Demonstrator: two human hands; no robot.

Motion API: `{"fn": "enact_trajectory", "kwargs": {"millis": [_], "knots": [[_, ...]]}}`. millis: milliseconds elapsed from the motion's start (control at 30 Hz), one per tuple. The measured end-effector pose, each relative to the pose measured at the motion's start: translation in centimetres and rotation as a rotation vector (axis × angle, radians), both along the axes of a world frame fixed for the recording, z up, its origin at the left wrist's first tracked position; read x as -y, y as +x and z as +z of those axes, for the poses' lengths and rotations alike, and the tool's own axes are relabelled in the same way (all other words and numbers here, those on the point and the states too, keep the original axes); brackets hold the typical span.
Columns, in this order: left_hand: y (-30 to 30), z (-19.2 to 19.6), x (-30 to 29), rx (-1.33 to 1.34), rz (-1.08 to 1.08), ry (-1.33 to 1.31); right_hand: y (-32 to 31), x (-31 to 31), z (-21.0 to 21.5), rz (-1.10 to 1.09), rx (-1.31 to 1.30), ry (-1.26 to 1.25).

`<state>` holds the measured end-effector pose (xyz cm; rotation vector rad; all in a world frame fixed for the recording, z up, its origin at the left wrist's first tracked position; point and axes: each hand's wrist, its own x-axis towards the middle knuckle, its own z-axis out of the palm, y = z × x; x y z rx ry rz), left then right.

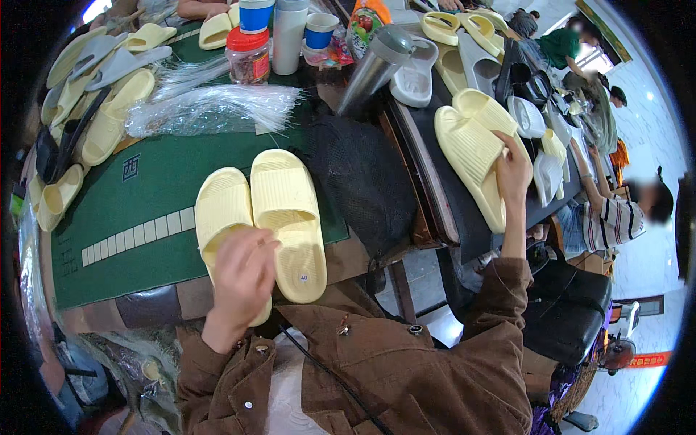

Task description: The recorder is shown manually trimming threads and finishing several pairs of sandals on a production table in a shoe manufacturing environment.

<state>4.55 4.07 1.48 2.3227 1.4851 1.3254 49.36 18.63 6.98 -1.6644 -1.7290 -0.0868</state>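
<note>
A pair of pale yellow slide slippers (pixel 288 217) lies side by side at the table's near edge, toes pointing away from me. My left hand (pixel 243 283) is over the left slipper of the pair and hides part of it. Its fingers are curled in and slightly blurred; whatever they may pinch is too small to make out. Out to the right, my right hand (pixel 515 170) grips another pair of pale yellow slippers (pixel 471 148) by the side, thumb and fingers near the strap. That pair rests on or just above a dark surface; I cannot tell which.
A bundle of clear plastic fasteners (pixel 210 109) lies on the green mat (pixel 145 188). Behind it stand a red-lidded jar (pixel 248 56), cups and a steel tumbler (pixel 375 69). Slippers are piled far left (pixel 119 116) and right. A black bag (pixel 359 181) fills the middle; other people sit at right.
</note>
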Motion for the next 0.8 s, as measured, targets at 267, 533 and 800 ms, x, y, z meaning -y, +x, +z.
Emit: {"fn": "enact_trajectory", "kwargs": {"millis": [267,533,800], "knots": [[0.9,-3.3,1.0,-0.347,-0.108,-0.274,-4.0,4.3,1.5,-0.032,0.043,0.101],[-5.1,-3.2,3.0,-0.500,0.167,-0.262,-4.7,5.9,0.3,0.055,-0.020,-0.131],[-24.2,-5.9,3.1,-0.407,0.559,-0.270,-5.1,6.0,1.1,0.052,-0.037,-0.249]]}}
